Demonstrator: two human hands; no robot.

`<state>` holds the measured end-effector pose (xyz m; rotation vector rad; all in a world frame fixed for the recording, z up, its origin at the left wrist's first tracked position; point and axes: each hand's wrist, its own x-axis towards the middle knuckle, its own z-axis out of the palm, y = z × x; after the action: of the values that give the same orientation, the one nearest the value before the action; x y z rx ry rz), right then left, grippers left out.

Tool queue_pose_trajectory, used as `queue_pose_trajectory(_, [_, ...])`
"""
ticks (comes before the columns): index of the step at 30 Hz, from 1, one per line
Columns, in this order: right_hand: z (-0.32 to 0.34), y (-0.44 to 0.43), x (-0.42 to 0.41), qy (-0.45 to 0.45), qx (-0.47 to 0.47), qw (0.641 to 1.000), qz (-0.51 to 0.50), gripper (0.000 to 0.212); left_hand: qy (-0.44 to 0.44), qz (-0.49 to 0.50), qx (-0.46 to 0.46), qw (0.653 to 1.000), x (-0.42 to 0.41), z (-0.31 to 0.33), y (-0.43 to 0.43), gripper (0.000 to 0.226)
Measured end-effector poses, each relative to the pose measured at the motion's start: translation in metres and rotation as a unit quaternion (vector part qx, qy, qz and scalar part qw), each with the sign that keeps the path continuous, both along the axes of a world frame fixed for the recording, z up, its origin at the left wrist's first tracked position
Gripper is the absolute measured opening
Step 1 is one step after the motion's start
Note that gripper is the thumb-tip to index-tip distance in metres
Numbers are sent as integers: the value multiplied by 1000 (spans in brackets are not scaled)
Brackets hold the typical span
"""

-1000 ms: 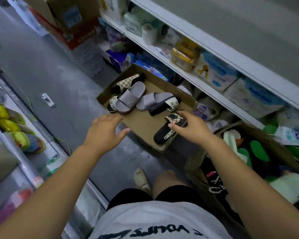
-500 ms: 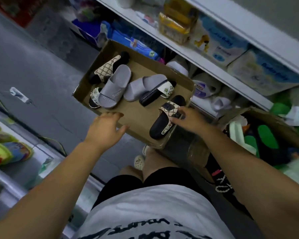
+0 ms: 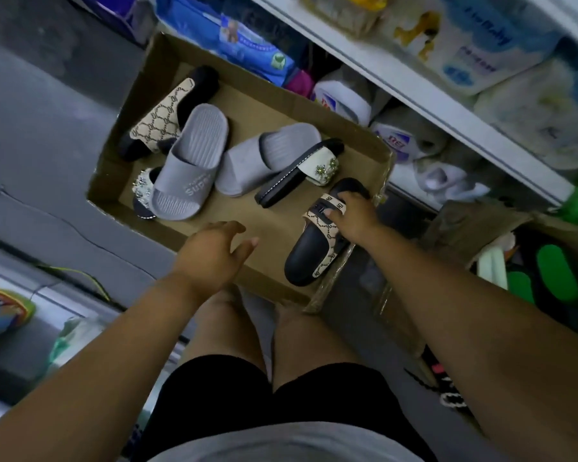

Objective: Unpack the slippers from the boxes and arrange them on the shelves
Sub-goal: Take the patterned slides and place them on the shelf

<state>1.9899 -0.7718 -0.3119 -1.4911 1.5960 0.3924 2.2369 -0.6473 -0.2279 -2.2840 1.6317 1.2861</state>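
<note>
— What's changed in the cardboard box (image 3: 264, 105)?

— The right hand (image 3: 354, 218), which was at the black slipper (image 3: 317, 248) by the near right corner, has now closed fingers over its patterned strap. I'd say the lift is about to start.

— And the left hand (image 3: 211, 255)?

— Open, empty, still hovering over the box's near edge.

— Anything unclear?

— The jewelled slipper (image 3: 142, 191) is half buried under a grey slipper (image 3: 189, 168). The second box (image 3: 548, 268) is cut off.

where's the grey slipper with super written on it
In the head view, the grey Super slipper lies in the left half of the open cardboard box, overlapping a jewelled slipper at its left and below the patterned black slipper.
</note>
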Motion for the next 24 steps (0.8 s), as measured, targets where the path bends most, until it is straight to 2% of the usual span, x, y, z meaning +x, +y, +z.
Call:
queue_pose_trajectory(6, [-20,-9,4,95,13,994,48,54,77,29,61,995,1,-32,-13,45])
queue_pose_trajectory(10, [-6,-10,9,70,-8,997,30,41,98,39,89,990,11,-39,-24,43])
queue_pose_trajectory(13, [12,-4,10,28,-24,999,-31,36,99,-7,101,990,14,-37,-27,46])
queue_pose_trajectory(17, [39,3,15,-28,-40,989,-143,34,121,-10,116,986,9,-29,-29,37])
queue_pose_trajectory(21, [47,15,21,-58,-69,966,-243,30,211,113,146,960,4,-18,-29,29])
queue_pose_trajectory(24, [30,26,28,-45,-61,963,-257,31,208,136,191,950,2,-27,-8,32])
